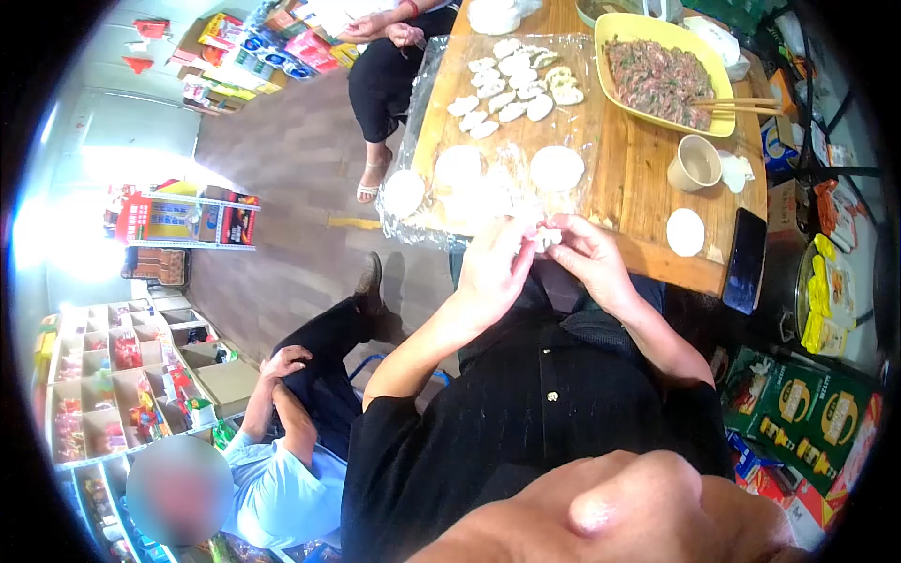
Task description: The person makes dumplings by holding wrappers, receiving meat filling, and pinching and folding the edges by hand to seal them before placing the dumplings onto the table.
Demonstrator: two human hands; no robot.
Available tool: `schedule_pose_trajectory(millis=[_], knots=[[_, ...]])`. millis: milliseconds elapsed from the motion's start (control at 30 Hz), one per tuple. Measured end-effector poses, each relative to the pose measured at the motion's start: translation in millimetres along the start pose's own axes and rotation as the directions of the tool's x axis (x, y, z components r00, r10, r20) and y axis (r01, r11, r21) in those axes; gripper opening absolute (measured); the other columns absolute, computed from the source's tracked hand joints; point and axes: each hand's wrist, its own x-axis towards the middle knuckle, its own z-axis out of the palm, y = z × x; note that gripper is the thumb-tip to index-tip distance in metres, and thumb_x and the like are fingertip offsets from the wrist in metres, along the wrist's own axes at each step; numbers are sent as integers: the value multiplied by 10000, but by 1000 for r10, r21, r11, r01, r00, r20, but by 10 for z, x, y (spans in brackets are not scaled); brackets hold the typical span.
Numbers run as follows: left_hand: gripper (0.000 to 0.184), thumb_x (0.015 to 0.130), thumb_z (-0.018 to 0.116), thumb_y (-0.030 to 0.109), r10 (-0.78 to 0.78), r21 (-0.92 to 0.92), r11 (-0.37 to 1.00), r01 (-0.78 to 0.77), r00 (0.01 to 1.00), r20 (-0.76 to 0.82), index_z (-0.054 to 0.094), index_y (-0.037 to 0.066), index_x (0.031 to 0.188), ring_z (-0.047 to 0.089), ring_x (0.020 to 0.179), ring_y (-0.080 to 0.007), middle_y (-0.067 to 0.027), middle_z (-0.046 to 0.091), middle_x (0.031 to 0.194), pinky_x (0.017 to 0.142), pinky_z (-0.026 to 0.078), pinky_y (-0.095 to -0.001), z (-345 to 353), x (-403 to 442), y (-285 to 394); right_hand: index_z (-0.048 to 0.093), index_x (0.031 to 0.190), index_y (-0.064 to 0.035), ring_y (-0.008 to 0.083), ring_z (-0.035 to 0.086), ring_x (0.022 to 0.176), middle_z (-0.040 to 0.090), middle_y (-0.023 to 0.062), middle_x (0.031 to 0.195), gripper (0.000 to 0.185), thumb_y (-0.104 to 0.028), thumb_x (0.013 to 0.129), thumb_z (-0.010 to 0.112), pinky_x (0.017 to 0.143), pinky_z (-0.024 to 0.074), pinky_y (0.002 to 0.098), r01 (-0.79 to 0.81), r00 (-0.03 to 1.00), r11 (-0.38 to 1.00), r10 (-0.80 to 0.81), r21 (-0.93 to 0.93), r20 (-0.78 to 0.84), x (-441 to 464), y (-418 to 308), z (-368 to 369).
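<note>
Both my hands meet at the table's near edge around a small white dumpling. My left hand pinches it from one side, and the fingers of my right hand close on the other. Just beyond them, round dough wrappers lie on clear plastic film. Farther back on the film are several folded dumplings. A yellow dish of minced meat filling stands at the back right, with chopsticks across its rim. One more wrapper lies on the bare wood to the right.
A paper cup and a black phone are on the right of the wooden table. One person sits beyond the table's left side, another at lower left. Shelves of packaged goods stand left.
</note>
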Motion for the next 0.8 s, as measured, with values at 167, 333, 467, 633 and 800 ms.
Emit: schedule_pose_trajectory(millis=[167, 333, 467, 633, 800], knots=[[494, 762, 659, -2, 202, 210, 948, -241, 961, 191, 572, 50, 1245, 607, 778, -249, -86, 578, 880, 671, 530, -329, -67, 198, 66, 556, 1224, 10, 105, 567, 1018, 594, 35, 1084, 320, 30, 907, 594, 903, 477, 260, -9, 1000, 993, 12, -119, 22, 20, -11, -101], [496, 744, 632, 90, 410, 330, 772, -543, 822, 396, 580, 75, 1237, 592, 745, -177, -42, 560, 866, 614, 527, -291, -126, 407, 69, 560, 1208, 10, 100, 573, 1001, 594, 30, 1088, 291, 15, 919, 591, 873, 481, 252, 73, 997, 982, -72, -174, 12, 53, -64, -178], [459, 733, 637, 123, 521, 354, 644, -678, 728, 446, 603, 104, 1190, 538, 696, -118, 27, 498, 778, 548, 473, -241, -171, 561, 66, 558, 1204, 8, 93, 571, 992, 606, 23, 1088, 304, 3, 906, 612, 854, 482, 247, -5, 999, 994, 8, -107, 32, 132, 8, -298], [420, 732, 644, 140, 547, 333, 605, -723, 681, 486, 615, 107, 1149, 539, 720, -118, 25, 512, 801, 540, 478, -239, -161, 643, 16, 553, 1207, 10, 91, 570, 975, 615, 18, 1071, 308, -10, 906, 619, 821, 480, 240, -26, 999, 998, 27, -50, 21, 174, -15, -337], [379, 741, 651, 148, 516, 282, 647, -708, 679, 521, 615, 80, 1112, 567, 773, -137, -21, 569, 972, 565, 524, -248, -127, 636, -136, 547, 1222, 18, 91, 574, 962, 618, 22, 1064, 309, -35, 925, 614, 818, 483, 241, -34, 999, 995, 32, -97, -21, 218, -25, -335]])
